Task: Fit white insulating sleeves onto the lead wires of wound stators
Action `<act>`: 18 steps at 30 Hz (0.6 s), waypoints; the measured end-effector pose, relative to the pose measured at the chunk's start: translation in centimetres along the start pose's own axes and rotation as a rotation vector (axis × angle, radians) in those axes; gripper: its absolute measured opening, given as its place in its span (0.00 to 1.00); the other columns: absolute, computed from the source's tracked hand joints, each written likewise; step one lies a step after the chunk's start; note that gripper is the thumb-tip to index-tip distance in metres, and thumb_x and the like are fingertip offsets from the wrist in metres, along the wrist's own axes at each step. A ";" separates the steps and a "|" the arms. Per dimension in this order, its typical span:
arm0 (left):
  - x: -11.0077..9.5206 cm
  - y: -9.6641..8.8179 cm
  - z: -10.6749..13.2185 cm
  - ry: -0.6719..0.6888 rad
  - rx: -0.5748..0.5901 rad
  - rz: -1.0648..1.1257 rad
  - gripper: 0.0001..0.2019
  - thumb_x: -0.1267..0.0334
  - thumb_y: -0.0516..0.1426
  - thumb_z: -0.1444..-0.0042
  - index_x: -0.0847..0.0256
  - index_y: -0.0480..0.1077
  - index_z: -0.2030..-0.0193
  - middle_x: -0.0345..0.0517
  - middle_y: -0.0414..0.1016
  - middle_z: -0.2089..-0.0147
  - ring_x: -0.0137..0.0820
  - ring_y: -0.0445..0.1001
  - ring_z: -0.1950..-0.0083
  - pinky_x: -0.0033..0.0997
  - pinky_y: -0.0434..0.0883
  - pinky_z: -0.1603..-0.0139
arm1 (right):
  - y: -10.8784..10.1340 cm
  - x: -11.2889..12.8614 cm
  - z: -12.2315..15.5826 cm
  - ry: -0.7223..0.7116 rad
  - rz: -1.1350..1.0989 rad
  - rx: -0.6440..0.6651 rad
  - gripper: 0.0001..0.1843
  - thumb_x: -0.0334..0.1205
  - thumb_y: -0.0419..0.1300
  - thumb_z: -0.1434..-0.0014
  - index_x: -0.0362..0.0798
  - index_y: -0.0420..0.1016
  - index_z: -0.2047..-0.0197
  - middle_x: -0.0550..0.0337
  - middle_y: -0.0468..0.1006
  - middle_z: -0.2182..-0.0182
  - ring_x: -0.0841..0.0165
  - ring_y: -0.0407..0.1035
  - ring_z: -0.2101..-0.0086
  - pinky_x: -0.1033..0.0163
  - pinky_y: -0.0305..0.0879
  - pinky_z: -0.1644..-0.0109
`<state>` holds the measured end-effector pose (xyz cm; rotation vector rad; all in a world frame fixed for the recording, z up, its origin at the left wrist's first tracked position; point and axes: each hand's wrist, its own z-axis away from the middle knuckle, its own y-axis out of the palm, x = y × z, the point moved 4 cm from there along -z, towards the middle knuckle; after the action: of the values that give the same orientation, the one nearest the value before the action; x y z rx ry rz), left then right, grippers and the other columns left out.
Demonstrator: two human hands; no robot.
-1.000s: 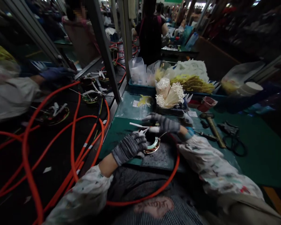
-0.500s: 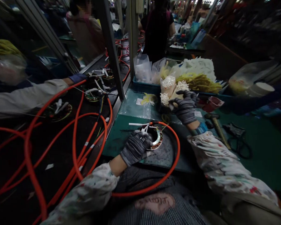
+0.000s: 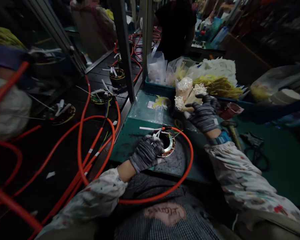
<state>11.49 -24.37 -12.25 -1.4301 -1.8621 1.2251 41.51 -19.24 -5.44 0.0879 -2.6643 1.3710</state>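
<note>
Two gloved hands: the left hand [image 3: 147, 151] clamps the ring [image 3: 171, 147] at left; the right hand [image 3: 203, 111], fingers spread, is nearer the bundle [image 3: 193, 97], which lies just far-left, long axis near-left to far-right; contact unclear. Orange cable [image 3: 191, 153] curves right of the ring.

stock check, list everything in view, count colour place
wound ring: one, coppery, at left hand
other wound rings: at least three, dark, left
cables: several, orange, mostly left
worktop: one, green, centre to right
stick bundles: at least two, cream, by right hand
strip piles: two, yellow and white, behind bundles
bin: one, blue, behind bundles
plastic bags: several, clear, back
hammer: one, brown-handled, right
container: one, dark red, beside right hand
co-workers: at least three, mixed clothing, left and back
left hand: one, grey-striped glove, on wound ring
right hand: one, grey-striped glove, at bundles
</note>
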 end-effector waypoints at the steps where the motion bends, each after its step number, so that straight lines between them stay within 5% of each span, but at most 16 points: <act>1: 0.0 0.1 0.0 0.001 0.013 0.006 0.17 0.44 0.68 0.38 0.52 0.79 0.52 0.46 0.82 0.48 0.43 0.74 0.40 0.48 0.66 0.33 | 0.1 0.5 0.0 0.019 0.021 0.027 0.19 0.48 0.74 0.49 0.47 0.85 0.56 0.41 0.70 0.33 0.37 0.57 0.36 0.27 0.49 0.31; 7: 0.3 0.1 -0.1 0.022 0.076 0.010 0.16 0.44 0.67 0.36 0.53 0.79 0.51 0.47 0.81 0.46 0.44 0.74 0.39 0.48 0.67 0.32 | 1.1 1.3 -0.2 0.139 0.017 0.054 0.13 0.47 0.72 0.46 0.48 0.84 0.62 0.42 0.71 0.32 0.35 0.59 0.34 0.25 0.51 0.30; 12: 1.0 0.2 -0.2 0.049 0.160 0.025 0.20 0.40 0.64 0.34 0.53 0.80 0.50 0.49 0.81 0.45 0.45 0.74 0.38 0.49 0.66 0.31 | -0.3 2.0 0.4 -0.005 -0.236 -0.005 0.10 0.48 0.67 0.43 0.50 0.80 0.65 0.42 0.81 0.49 0.43 0.74 0.45 0.32 0.68 0.37; 15: 1.2 0.1 -0.3 0.047 0.156 0.045 0.20 0.40 0.63 0.33 0.53 0.80 0.50 0.49 0.81 0.45 0.45 0.73 0.38 0.50 0.65 0.31 | -3.8 3.2 1.4 -0.051 -0.451 -0.121 0.06 0.44 0.63 0.39 0.53 0.78 0.62 0.50 0.85 0.57 0.52 0.80 0.53 0.41 0.76 0.44; 18: 1.1 0.1 -0.3 0.026 0.141 0.044 0.19 0.42 0.64 0.33 0.55 0.80 0.49 0.51 0.80 0.43 0.46 0.72 0.37 0.52 0.65 0.30 | -9.1 4.5 3.7 0.074 -0.655 -0.355 0.03 0.43 0.66 0.35 0.55 0.78 0.61 0.52 0.86 0.62 0.56 0.82 0.60 0.44 0.79 0.52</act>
<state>11.39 -23.24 -12.34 -1.4099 -1.7005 1.3246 37.77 -27.53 0.43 0.7670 -2.4298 0.6774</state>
